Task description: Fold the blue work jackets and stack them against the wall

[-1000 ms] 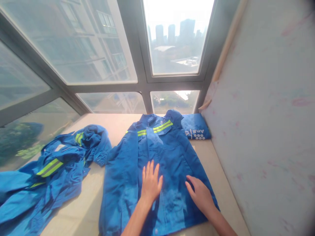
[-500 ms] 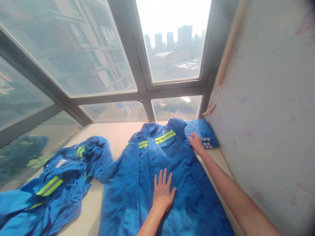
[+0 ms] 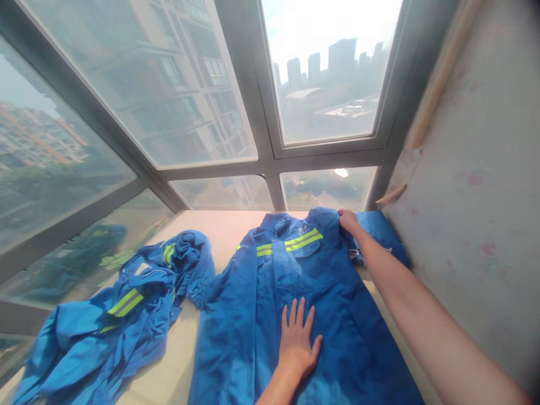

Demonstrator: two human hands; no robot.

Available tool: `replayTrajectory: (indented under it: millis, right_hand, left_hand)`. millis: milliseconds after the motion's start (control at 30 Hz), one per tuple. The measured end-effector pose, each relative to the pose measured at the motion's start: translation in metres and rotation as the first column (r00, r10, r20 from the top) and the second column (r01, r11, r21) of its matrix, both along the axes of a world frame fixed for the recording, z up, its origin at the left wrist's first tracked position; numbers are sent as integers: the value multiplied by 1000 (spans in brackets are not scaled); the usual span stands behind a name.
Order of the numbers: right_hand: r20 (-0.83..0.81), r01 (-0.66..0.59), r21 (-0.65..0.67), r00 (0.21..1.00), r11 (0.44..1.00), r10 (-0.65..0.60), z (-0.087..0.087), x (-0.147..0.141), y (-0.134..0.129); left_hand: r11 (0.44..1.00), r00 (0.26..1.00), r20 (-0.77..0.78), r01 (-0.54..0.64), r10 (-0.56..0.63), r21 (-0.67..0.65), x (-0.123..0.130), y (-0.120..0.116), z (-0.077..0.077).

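Blue cloth jacket [image 3: 265,298], flat; left hand [image 3: 296,344] splayed atop, released; right hand [image 3: 349,220] curled at shoulder [image 3: 328,220], grip unclear.

Counter [image 3: 181,343]: work jacket [image 3: 270,309] at centre, laid out flat, collar toward the window [image 3: 270,167] behind. Left hand [image 3: 297,343] on its front; right hand [image 3: 349,220] at its right-side shoulder. Second work jacket [image 3: 139,315] to the left. Folded cloth bundle [image 3: 379,224] at far right, beyond that shoulder, beside the wall [image 3: 476,225].
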State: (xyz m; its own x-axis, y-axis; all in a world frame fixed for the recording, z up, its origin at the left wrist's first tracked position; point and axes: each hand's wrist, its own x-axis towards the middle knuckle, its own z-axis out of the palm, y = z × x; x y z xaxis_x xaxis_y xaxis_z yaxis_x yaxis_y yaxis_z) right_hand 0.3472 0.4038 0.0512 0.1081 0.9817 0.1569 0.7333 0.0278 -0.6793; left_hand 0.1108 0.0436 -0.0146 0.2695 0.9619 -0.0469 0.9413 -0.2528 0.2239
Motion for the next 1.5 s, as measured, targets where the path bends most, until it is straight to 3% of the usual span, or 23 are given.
replayTrajectory:
  millis: [133, 267, 367, 433, 533, 633, 667, 733, 800, 900, 1000, 1100, 1167, 1233, 1300, 1367, 1433, 1500]
  right_hand:
    - [20, -22, 46, 1000, 999, 21, 39, 11, 11]
    - [39, -91, 134, 995, 987, 87, 101, 33, 14]
    - [66, -111, 245, 993, 963, 97, 141, 38, -14]
    - [90, -165, 363, 986, 917, 142, 150, 28, -49]
    - [160, -375, 442, 927, 815, 339, 132, 5, -107]
    - [224, -602, 334, 798, 725, 559, 85, -8, -146]
    - [202, -599, 317, 800, 736, 565, 67, -7, -153]
    - [97, -433, 334, 899, 837, 427, 31, 4, -162]
    - [-19, -150, 340, 986, 928, 166, 0, 21, -166]
    - [-79, 123, 238, 991, 963, -107, -35, 43, -172]
    - [-28, 159, 75, 987, 984, -157, -53, 48, -175]
    - [51, 132, -62, 990, 989, -129, -49, 44, -170]
    - [75, 134, -69, 989, 989, -129, -32, 45, -157]
    - [76, 156, -21, 985, 988, -154, 0, 50, -139]
    - [90, 193, 46, 976, 980, -196, 49, 56, -121]
    - [179, 178, 151, 962, 972, -204, 109, 59, -111]
    - [315, 77, 271, 935, 960, -164, 168, 55, -120]
    - [457, -59, 336, 883, 940, -108, 210, 43, -151]
  left_hand:
    - [999, 1000, -23, -7, 9, 52, 1, 0, -3]
    - [997, 1000, -21, 2, 0, 83, 0, 1, -8]
    - [995, 1000, -15, -12, 14, 102, -1, 2, -12]
    - [994, 1000, -13, -17, 19, 111, 0, 3, -12]
    - [993, 1000, -3, -9, 9, 114, 2, 2, -11]
    - [992, 1000, 1, -21, 21, 125, 4, 1, -9]
    - [991, 1000, -2, -28, 28, 133, 4, 1, -9]
    - [988, 999, -8, -37, 38, 147, 4, 1, -9]
    - [988, 999, -5, -32, 34, 151, 4, 1, -11]
    - [989, 1000, 13, -18, 16, 146, 2, 2, -13]
    - [990, 1000, 20, -13, 10, 140, 2, 2, -14]
    - [990, 1000, 20, -21, 18, 137, 2, 2, -13]
    - [991, 999, 25, -26, 23, 133, 1, 2, -13]
    - [992, 999, 34, -26, 22, 126, 1, 2, -14]
    - [993, 999, 41, -25, 20, 118, 0, 2, -15]
    - [992, 999, 46, -30, 24, 119, 0, 2, -15]
    - [991, 998, 48, -35, 29, 130, 1, 2, -15]
    - [990, 999, 45, -35, 29, 139, 2, 3, -14]
